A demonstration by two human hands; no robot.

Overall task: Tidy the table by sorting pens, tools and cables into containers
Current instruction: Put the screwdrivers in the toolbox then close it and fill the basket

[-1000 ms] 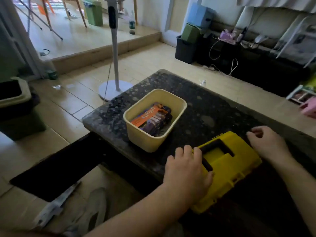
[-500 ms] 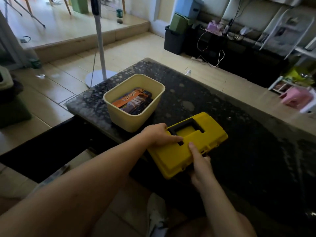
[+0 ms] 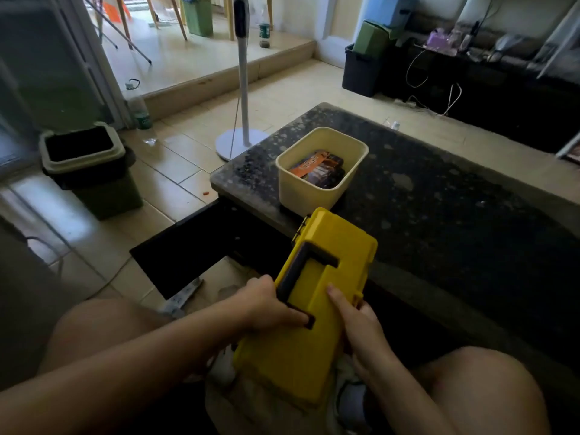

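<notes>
Evidently the stowing step: the closed yellow plastic toolbox (image 3: 314, 340) hangs off the dark speckled stone table (image 3: 439, 215), over the lap. The left hand (image 3: 266, 306) curls round its black handle; the right hand (image 3: 361, 321) clasps its side. Next, probably a level set-down.

Bare left forearm (image 3: 125, 365), bare right forearm (image 3: 408, 387), bare knees (image 3: 489, 372) and pale footwear (image 3: 351, 400), blurred

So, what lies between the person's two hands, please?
The yellow toolbox lies between the left hand and right hand, shown in the head view.
</notes>
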